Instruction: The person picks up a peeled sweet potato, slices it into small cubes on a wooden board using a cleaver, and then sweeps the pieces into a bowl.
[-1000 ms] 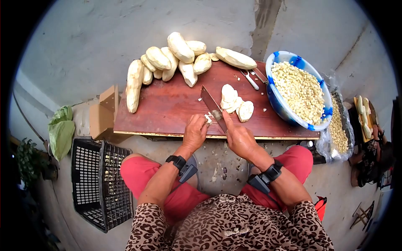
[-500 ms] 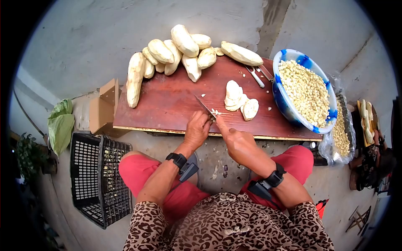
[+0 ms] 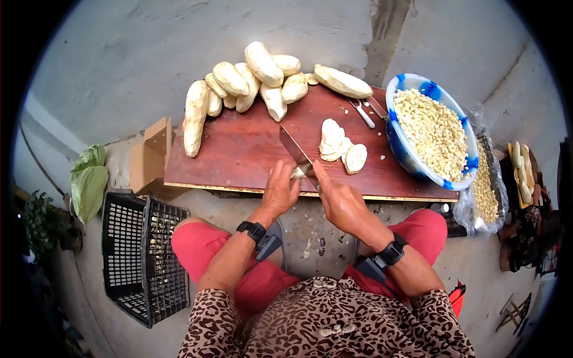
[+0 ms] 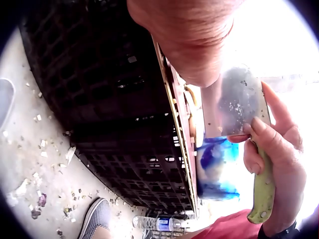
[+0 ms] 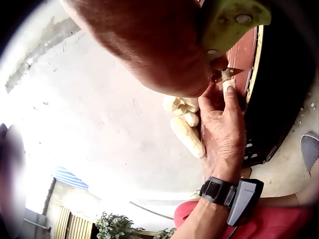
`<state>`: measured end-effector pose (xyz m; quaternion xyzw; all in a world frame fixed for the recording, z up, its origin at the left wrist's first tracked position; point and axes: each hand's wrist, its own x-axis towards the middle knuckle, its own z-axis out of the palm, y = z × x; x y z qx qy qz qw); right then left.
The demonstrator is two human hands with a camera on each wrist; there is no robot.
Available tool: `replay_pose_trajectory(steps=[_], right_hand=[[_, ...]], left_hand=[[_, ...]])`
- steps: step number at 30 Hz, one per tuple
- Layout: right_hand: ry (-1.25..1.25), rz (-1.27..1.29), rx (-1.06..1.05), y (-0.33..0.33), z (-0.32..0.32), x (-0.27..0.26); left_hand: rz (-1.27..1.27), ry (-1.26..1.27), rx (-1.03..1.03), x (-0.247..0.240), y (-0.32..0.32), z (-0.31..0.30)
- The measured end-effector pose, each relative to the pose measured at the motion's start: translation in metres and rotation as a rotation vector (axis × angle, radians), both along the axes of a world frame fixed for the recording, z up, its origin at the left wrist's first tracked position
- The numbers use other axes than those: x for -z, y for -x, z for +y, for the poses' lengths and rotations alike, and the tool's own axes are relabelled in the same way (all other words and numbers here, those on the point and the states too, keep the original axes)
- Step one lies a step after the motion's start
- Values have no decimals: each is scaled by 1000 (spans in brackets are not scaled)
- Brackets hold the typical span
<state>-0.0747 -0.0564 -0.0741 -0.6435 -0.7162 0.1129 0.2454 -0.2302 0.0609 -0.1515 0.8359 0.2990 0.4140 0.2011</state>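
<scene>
Since the bowl [image 3: 399, 152] is heaped to its rim with dice [image 3: 433, 128] and a clear bag [image 3: 486, 185] beside it holds more, much of the cutting looks done. Judging by how things lie, about ten whole peeled roots [image 3: 250, 80] stacked at the far edge of the table [image 3: 239, 149] remain, along with a few thick slices [image 3: 337, 146] near its middle.

The left hand [image 3: 279, 190] has its fingertips curled on a small piece [image 3: 297, 173] at the table's near edge. The right hand [image 3: 341, 200] is wrapped round the handle of the knife [image 3: 294, 150], with a finger laid against the blade. The blade slants away over the table, its heel close to the piece. Whether the edge touches the piece I cannot tell.

The roots are pale cream, matte and smooth, long with blunt tapering ends. The slices are rough ovals and the dice are small uneven cubes. The blade is broad, rectangular dull steel flecked with scraps, and its handle is yellow-green and riveted. The table is dark red wood with a slight sheen and a paler edge. The bowl is glossy blue and white.
</scene>
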Motion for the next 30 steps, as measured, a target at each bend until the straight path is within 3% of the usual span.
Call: replay_pose_trajectory(steps=[10,17,26,30], right_hand=[[110,-134,-70,2,-8,-13],[92,-202,-72,14,16,9],[-40,24,10,3,13,19],[-17,-24,-39,6,0,-5]], left_hand=[[34,-30,35,3,1,4],[75,8,12,7,3,5],[1,-23,2,0,5,-2],[-46,38,-15,3,9,-4]])
